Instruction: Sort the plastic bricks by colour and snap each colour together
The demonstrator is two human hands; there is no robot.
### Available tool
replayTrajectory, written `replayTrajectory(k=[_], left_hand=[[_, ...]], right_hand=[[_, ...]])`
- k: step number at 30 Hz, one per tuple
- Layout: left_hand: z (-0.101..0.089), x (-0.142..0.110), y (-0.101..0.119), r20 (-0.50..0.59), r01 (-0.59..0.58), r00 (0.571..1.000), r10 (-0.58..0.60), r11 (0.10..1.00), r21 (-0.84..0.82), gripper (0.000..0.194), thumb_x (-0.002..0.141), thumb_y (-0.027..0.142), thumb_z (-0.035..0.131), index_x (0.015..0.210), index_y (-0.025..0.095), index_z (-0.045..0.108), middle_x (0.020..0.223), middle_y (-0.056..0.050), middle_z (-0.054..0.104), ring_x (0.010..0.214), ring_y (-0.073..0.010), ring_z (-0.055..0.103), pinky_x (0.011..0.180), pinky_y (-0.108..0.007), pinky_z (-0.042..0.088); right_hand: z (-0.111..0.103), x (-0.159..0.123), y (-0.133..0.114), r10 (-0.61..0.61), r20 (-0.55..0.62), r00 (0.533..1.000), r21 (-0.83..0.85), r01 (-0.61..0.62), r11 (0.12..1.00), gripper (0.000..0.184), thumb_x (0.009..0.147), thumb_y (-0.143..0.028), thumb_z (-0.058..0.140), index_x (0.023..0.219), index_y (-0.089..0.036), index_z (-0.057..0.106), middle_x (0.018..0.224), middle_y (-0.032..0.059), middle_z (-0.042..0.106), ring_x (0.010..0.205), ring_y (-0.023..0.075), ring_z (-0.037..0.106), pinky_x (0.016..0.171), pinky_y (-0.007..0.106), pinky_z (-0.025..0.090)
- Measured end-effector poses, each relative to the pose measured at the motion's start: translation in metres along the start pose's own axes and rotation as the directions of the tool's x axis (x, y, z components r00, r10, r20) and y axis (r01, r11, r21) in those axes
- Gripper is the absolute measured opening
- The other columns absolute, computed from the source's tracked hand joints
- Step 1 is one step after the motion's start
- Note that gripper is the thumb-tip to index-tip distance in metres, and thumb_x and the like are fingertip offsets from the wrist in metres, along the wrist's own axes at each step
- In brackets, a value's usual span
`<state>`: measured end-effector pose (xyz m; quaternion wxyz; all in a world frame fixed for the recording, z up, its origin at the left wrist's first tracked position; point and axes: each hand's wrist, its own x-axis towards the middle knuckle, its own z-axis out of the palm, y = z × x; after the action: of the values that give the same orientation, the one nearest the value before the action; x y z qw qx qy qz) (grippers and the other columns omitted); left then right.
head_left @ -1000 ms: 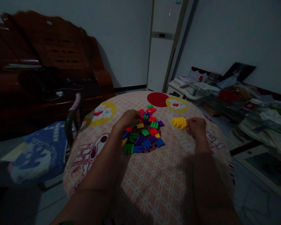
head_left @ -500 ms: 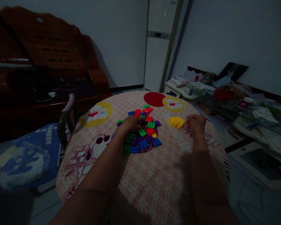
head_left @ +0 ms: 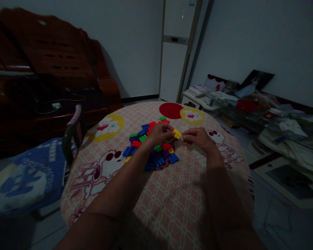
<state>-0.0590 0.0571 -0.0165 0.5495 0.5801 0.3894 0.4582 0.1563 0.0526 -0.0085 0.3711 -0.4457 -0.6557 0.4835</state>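
Observation:
My left hand (head_left: 160, 133) reaches over a pile of coloured plastic building blocks (head_left: 159, 161), its fingers closed on a yellow building block (head_left: 177, 134). From the other side, my right hand (head_left: 197, 138) meets that block, thumb and fingertips pinched at its right end. The pile holds red, green, blue, purple and yellow pieces, partly covered by my left hand and forearm. The cluster of yellow blocks seen earlier on the right is hidden behind my right hand.
A patterned cloth covers the round table (head_left: 169, 194). On the left stand a chair (head_left: 74, 128) with a blue cloth and a wooden bench (head_left: 54, 62). A cluttered glass-topped stand (head_left: 232, 100) is at the right, and a tall white cabinet-like unit (head_left: 173, 66) behind.
My left hand has moved right and up from the pile with a yellow block. My right hand has come left to meet it, now covering the yellow cluster.

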Motion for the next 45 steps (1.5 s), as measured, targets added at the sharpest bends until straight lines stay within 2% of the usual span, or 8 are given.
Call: replayTrajectory(k=[4,9,17,25,31,38,42,45], left_hand=[[0.006,0.001,-0.002,0.027,0.000,1.000,0.001,0.999,-0.054,0.019,0.073,0.018,0.075,0.082,0.014,0.059,0.066,-0.001,0.070,0.061,-0.0133,0.069,0.061,-0.024,0.056],[0.008,0.003,-0.007,0.065,-0.024,0.998,0.027,0.998,-0.049,0.026,0.072,0.024,0.079,0.087,0.013,0.061,0.070,-0.003,0.071,0.062,-0.0140,0.069,0.060,-0.025,0.056],[-0.006,0.000,0.001,-0.031,-0.041,0.999,0.042,0.999,0.034,0.014,0.078,0.019,0.069,0.090,0.014,0.064,0.071,-0.002,0.070,0.066,-0.0144,0.069,0.065,-0.026,0.057],[-0.009,0.000,0.000,-0.006,-0.024,1.000,0.025,0.996,0.081,0.011,0.078,0.021,0.067,0.086,0.014,0.064,0.071,-0.002,0.070,0.064,-0.0137,0.068,0.064,-0.026,0.056],[-0.010,0.000,0.001,-0.011,-0.025,1.000,0.027,0.994,0.104,0.014,0.077,0.026,0.069,0.085,0.015,0.065,0.070,-0.002,0.070,0.063,-0.0140,0.068,0.063,-0.026,0.055],[-0.024,-0.005,0.016,-0.066,-0.069,0.995,0.077,0.992,0.109,0.017,0.075,0.027,0.070,0.084,0.013,0.067,0.071,-0.003,0.071,0.063,-0.0130,0.067,0.063,-0.025,0.055],[-0.041,-0.009,0.022,-0.145,-0.100,0.981,0.126,0.980,0.171,0.024,0.071,0.032,0.073,0.084,0.012,0.068,0.069,-0.003,0.070,0.060,-0.0129,0.065,0.058,-0.023,0.053],[-0.052,-0.010,0.022,-0.156,-0.102,0.976,0.151,0.954,0.283,0.025,0.068,0.033,0.074,0.079,0.012,0.068,0.061,-0.002,0.067,0.055,-0.0127,0.062,0.053,-0.022,0.048]], right_hand=[[0.008,0.001,-0.003,-0.030,0.047,0.998,-0.003,0.030,1.000,0.033,0.070,-0.044,0.079,0.078,-0.013,0.073,0.063,0.0036,0.071,0.052,0.0120,0.064,0.050,0.021,0.053],[-0.004,0.001,-0.006,-0.041,-0.182,0.982,0.072,0.055,0.996,0.038,0.064,-0.047,0.081,0.079,-0.014,0.071,0.064,0.0047,0.071,0.052,0.0145,0.066,0.049,0.024,0.055],[-0.053,-0.011,0.012,0.011,-0.594,0.804,-0.067,-0.063,0.996,0.025,0.063,-0.034,0.077,0.076,-0.016,0.064,0.054,0.0003,0.064,0.043,0.0136,0.058,0.038,0.022,0.048],[-0.054,-0.011,0.025,0.010,-0.367,0.930,-0.486,-0.201,0.850,0.015,0.065,-0.021,0.066,0.077,-0.015,0.073,0.051,0.0000,0.062,0.046,0.0140,0.057,0.045,0.023,0.043],[-0.047,0.001,0.040,-0.099,-0.307,0.947,-0.758,-0.180,0.627,0.020,0.068,-0.013,0.065,0.081,-0.018,0.079,0.088,0.0077,0.077,0.085,0.0212,0.070,0.077,0.029,0.051],[-0.037,0.003,0.048,-0.092,-0.336,0.937,-0.850,-0.260,0.458,0.025,0.074,-0.017,0.065,0.095,-0.020,0.079,0.106,0.0102,0.076,0.099,0.0251,0.068,0.085,0.032,0.049],[-0.035,0.002,0.043,-0.128,-0.355,0.926,-0.846,-0.260,0.465,0.029,0.072,-0.014,0.064,0.098,-0.019,0.076,0.102,0.0104,0.075,0.095,0.0249,0.067,0.083,0.033,0.049],[-0.035,0.002,0.034,-0.144,-0.344,0.928,-0.769,-0.191,0.611,0.024,0.070,-0.014,0.063,0.090,-0.018,0.076,0.092,0.0085,0.075,0.084,0.0221,0.067,0.076,0.031,0.049]])
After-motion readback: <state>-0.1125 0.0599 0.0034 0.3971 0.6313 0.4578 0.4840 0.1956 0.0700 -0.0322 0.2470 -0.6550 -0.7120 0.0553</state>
